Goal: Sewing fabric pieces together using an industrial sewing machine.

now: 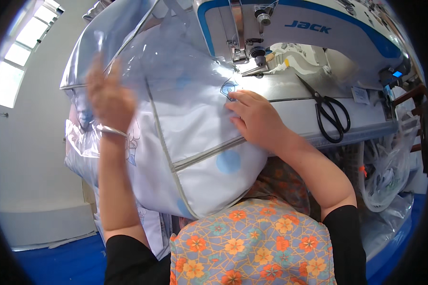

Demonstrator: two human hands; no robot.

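Observation:
A large white sheet of fabric with pale blue dots, grey piping and a clear plastic layer (199, 128) spreads from the sewing machine (280, 21) down to my lap. My right hand (257, 114) rests on it just below the presser foot (259, 71), fingers apart and pressing on the material near a small blue printed figure (228, 89). Over the left part of the sheet, my left hand (110, 97) is smeared by motion. Its fingers are too blurred to show whether they grip anything. A pale bangle (111, 129) circles that wrist.
Black-handled scissors (332, 114) lie right of my right hand on the machine table (359, 112). Below the table's right end hangs a white plastic basket with clear bags (383, 175). Shiny plastic-covered material (88, 57) bulges at the back left, beside a wall.

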